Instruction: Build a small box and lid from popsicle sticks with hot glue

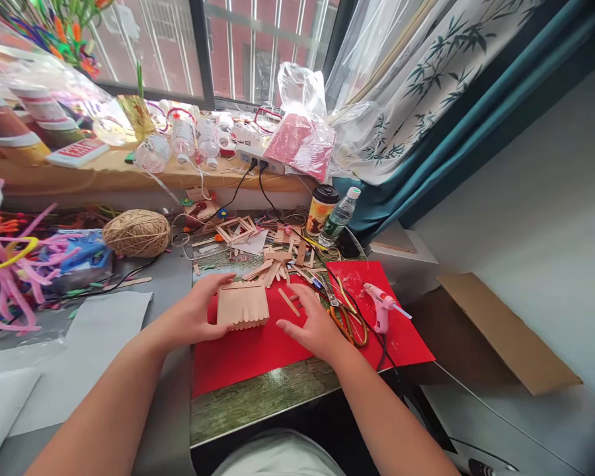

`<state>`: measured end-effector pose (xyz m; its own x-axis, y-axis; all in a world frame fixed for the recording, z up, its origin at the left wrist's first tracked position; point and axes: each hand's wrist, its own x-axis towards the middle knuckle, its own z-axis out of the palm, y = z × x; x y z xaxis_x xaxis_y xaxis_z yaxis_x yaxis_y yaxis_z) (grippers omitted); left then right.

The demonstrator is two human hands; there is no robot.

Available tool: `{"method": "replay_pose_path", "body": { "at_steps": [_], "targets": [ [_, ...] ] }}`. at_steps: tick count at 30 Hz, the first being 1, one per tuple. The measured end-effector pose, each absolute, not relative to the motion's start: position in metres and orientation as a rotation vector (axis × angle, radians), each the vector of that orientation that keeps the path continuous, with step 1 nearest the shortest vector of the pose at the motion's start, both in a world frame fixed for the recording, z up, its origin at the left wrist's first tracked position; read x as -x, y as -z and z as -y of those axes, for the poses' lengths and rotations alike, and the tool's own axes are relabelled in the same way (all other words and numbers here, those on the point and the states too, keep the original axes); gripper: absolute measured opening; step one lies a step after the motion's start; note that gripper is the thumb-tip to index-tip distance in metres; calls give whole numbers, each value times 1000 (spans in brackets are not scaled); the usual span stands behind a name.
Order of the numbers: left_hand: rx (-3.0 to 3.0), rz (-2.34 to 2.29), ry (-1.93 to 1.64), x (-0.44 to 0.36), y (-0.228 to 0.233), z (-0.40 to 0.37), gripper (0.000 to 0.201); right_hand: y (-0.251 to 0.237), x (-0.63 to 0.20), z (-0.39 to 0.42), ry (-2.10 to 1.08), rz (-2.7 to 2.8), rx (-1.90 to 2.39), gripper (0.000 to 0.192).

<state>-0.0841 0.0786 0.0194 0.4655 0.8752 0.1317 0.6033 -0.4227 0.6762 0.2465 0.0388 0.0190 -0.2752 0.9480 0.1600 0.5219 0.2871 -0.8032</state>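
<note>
While the left hand (203, 311) spans the near-left side of a craft-stick box (242, 305), the right hand (315, 327) stands apart from it, as shown in the head view. Left grip: narrowed on the box, thumb at its lower left corner and fingers at its upper left. Right grip: wide, thumb and fingers spread, holding nothing. The box rests over red paper (258, 367), left of the right hand; whether it touches the paper cannot be told. One loose stick (289, 302) lies on the paper between box and right hand.

To the right of the right hand lie scissors (350, 324) with orange-brown handles and a pink glue gun (381, 307). Behind the box lies a heap of sticks (275, 264). Behind the heap, to the right, stand a black-lidded cup (317, 215) with an orange-yellow printed design and a clear bottle (340, 218) with a white cap. The bottle carries a green label; its lettering is too small to read.

On the sill, a red-and-white flat pack (78, 153) bears large pale lettering, too blurred to confirm. Dark characters mark a white package (248, 137) behind the power strip (258, 160); these are likewise unreadable. Twine (137, 233) lies at left.
</note>
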Motion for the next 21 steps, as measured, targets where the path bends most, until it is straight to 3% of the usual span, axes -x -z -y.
{"method": "replay_pose_path", "body": {
  "at_steps": [4,14,16,21],
  "targets": [
    [-2223,-1340,-641,98,-11,-90,93,-23,-298,-41,-501,1796,1875,28],
    [-2388,-1345,-607,95,-11,-91,83,-7,-287,-51,-418,1839,2261,12],
    [-2429,-1323,-737,90,-14,-90,73,-8,-283,-53,-415,1809,2300,10],
    [-2417,-1217,-993,77,-20,-82,23,-13,-281,-52,-448,1735,2245,10]
  ]
}}
